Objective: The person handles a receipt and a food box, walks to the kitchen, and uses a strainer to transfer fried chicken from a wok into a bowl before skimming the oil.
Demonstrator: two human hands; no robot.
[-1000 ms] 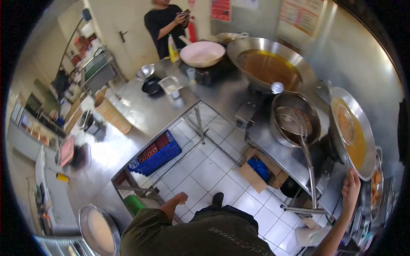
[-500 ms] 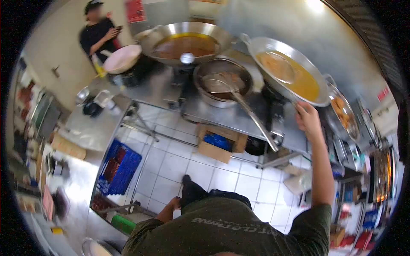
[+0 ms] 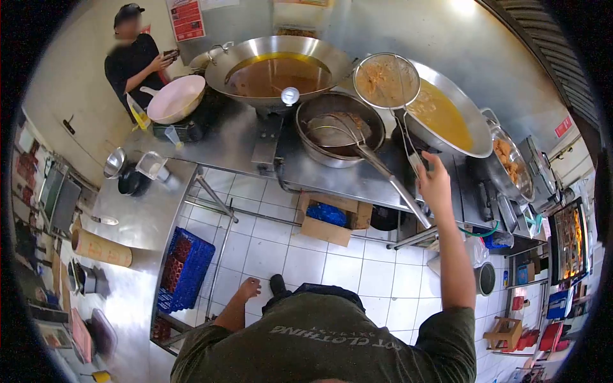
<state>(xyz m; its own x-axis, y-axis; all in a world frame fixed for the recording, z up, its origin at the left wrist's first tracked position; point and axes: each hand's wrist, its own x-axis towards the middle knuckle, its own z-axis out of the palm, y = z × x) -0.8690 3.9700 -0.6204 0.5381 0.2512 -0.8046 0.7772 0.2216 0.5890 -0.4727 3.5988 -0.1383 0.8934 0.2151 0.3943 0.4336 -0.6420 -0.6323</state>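
Note:
My right hand (image 3: 435, 182) is closed on the long handle of a round wire strainer (image 3: 387, 80). The strainer lies over the left part of a wide metal wok (image 3: 477, 150) of yellow oil. My left hand (image 3: 249, 288) hangs low over the floor with fingers partly curled and nothing visible in it. A dark pan (image 3: 306, 143) with a second long-handled strainer (image 3: 401, 191) stands left of my right hand. Behind it is another large wok (image 3: 220, 80) of brown oil with a round thermometer (image 3: 290, 96).
A person in black (image 3: 137, 60) stands at the back left, holding a phone. Near them is a pink pan (image 3: 175, 99). A metal bowl of fried pieces (image 3: 509, 161) is at the right. Below are a cardboard box (image 3: 325, 230) and a blue crate (image 3: 203, 262).
The strainer in my right hand has moved left, from the middle of the oil to the wok's left side. My left hand has come further out from my body. The view has shifted slightly.

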